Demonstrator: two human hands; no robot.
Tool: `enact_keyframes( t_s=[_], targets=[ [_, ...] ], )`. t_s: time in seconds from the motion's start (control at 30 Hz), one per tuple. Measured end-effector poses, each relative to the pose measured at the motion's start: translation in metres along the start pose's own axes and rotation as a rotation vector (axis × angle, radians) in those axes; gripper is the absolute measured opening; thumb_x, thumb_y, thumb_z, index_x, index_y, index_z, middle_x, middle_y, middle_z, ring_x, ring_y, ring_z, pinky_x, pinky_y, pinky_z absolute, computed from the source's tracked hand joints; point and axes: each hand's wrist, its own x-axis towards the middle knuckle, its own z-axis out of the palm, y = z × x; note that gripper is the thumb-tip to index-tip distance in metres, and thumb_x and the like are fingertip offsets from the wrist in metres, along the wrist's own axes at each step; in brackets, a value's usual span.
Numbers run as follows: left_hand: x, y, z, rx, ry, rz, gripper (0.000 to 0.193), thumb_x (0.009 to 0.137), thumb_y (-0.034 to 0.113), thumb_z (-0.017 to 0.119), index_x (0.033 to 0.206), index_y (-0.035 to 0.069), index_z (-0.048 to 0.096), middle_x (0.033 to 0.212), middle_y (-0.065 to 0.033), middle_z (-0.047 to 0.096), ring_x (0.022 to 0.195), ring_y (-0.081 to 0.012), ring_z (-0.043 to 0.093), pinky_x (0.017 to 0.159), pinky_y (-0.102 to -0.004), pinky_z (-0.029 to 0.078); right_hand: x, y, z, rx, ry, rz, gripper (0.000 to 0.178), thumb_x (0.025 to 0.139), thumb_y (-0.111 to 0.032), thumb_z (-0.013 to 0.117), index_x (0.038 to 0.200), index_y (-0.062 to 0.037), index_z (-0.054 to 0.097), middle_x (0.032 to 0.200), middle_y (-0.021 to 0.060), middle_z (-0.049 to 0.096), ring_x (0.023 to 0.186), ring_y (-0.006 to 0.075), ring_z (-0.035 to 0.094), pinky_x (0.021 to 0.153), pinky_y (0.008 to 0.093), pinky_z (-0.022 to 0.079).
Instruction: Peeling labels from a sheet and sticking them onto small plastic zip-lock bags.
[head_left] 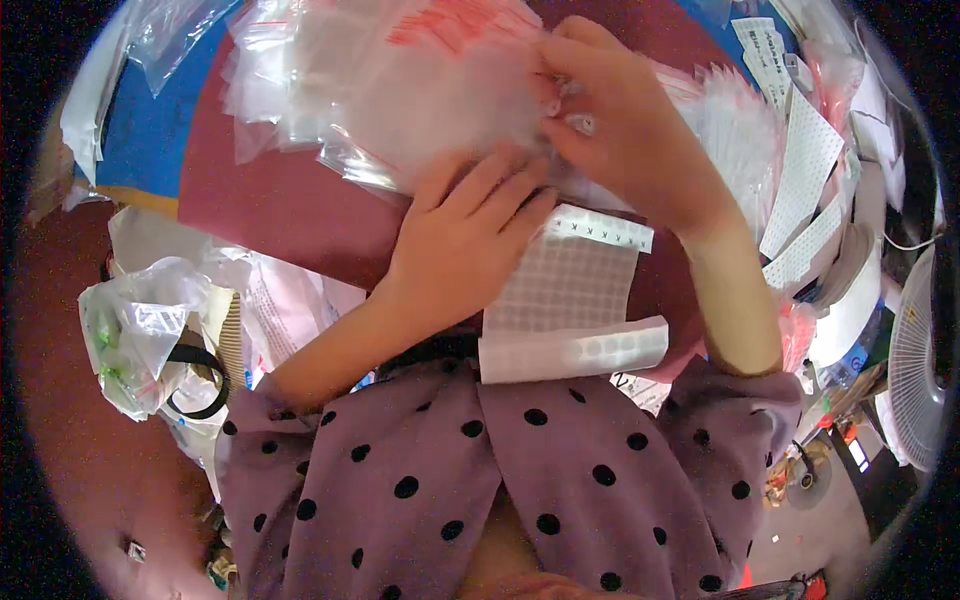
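Note:
A fanned pile of clear zip bags with red seal strips (440,80) lies at the far middle of the maroon surface. My left hand (470,225) rests on the near edge of the pile, its fingers stretched out and slightly apart. At the pile's right edge, my right hand (610,115) has its fingers bent and pinched together. Small shiny clear bits show by those fingertips, too small and blurred to name. Below the hands lies a sheet of round stickers (565,280), its near end curled up into a white flap.
Another stack of zip bags (735,130) stands right of my right forearm, beside dotted white sheets (805,165). A white fan (915,340) is at the far right. To the left, a clear plastic bag (145,310) sits near a black ring (205,380).

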Motion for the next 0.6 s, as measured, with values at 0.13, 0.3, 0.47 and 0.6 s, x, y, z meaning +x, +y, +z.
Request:
enact_keyframes(
  t_s=[0.13,0.3,0.47,0.6],
  targets=[
    [-0.001,-0.003,0.002,-0.088,0.005,-0.038,0.032,0.072,0.014,0.054,0.102,0.006,0.061,0.113,-0.0084,0.056,0.11,-0.0243,0.048,0.092,-0.04,0.037,0.007,-0.009,-0.012,-0.513,0.017,0.141,0.031,0.065,0.01,0.06,0.093,0.0032,0.048,0.084,0.0116,0.046,0.072,0.0224,0.053,0.068,0.0286,0.048],
    [-0.004,-0.001,0.003,0.065,-0.065,-0.047,0.039,0.072,0.018,0.053,0.111,0.015,0.061,0.122,-0.0048,0.054,0.112,-0.0254,0.05,0.092,-0.0419,0.041,0.006,0.01,0.005,-0.15,0.105,-0.059,0.033,0.063,0.002,0.066,0.091,-0.0008,0.051,0.084,0.0113,0.052,0.073,0.0271,0.055,0.064,0.0337,0.047],
    [-0.002,-0.002,-0.002,-0.081,-0.021,-0.092,0.04,0.071,0.015,0.054,0.11,0.013,0.061,0.119,-0.0059,0.056,0.11,-0.026,0.051,0.092,-0.0414,0.042,0.01,-0.008,-0.006,-0.676,0.075,0.086,0.033,0.063,-0.006,0.069,0.092,-0.0043,0.053,0.081,0.0107,0.057,0.073,0.0282,0.058,0.062,0.0362,0.047],
    [-0.005,-0.005,0.001,-0.111,0.005,-0.092,0.041,0.069,0.014,0.057,0.11,0.012,0.061,0.117,-0.0074,0.058,0.109,-0.027,0.052,0.092,-0.0422,0.042,0.011,-0.005,-0.006,-0.484,-0.058,0.096,0.031,0.062,-0.011,0.071,0.088,-0.0065,0.054,0.072,0.0093,0.056,0.07,0.0289,0.057,0.061,0.0394,0.044]
  ],
)
